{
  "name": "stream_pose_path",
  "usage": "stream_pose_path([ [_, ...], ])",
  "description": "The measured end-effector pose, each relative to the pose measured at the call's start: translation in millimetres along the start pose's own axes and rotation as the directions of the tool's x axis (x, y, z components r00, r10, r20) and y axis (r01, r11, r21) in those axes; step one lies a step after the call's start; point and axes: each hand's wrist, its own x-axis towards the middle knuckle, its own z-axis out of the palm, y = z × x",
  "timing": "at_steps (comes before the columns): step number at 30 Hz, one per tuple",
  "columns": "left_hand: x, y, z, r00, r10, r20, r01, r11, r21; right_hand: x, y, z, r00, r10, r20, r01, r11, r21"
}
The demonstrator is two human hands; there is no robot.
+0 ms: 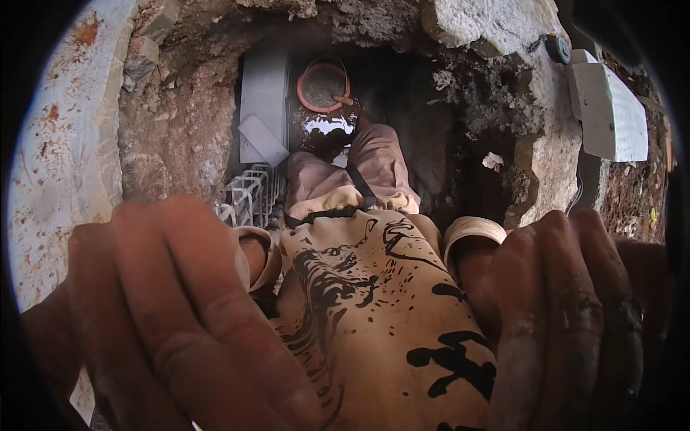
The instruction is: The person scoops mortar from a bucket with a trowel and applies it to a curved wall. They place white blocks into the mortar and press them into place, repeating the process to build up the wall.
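My left hand (172,309) is raised large and close at the lower left, fingers bent and side by side. At the lower right my right hand (560,309) is raised likewise, with dark grey smears on its fingers. Both sets of fingertips run out past the lower edge, so whatever they grip is hidden. Between the hands lies my cream shirt (381,287) with black print. Beyond my knees (381,154) stands a bucket with an orange-red rim (323,110). A short brown handle (343,100) rests over its near right rim.
Around me are rough earth and broken concrete walls (172,136). A metal bar cage (255,190) stands left of my legs. Behind it are a grey board (264,86) and a smaller grey piece (263,140). Wet, shiny ground (327,126) lies below the bucket; a white block (611,111) sits right.
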Motion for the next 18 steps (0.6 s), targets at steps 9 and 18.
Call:
stream_pose_path([
  [9,-12,-44,-4,0.996,-0.004,-0.085,-0.007,0.991,-0.131,-22,14,-21,0.995,-0.062,-0.078,0.064,0.998,0.019],
  [18,-10,-61,8,0.983,0.045,-0.176,-0.085,0.969,-0.232,-25,22,-14,0.990,-0.107,-0.091,0.111,0.993,0.038],
])
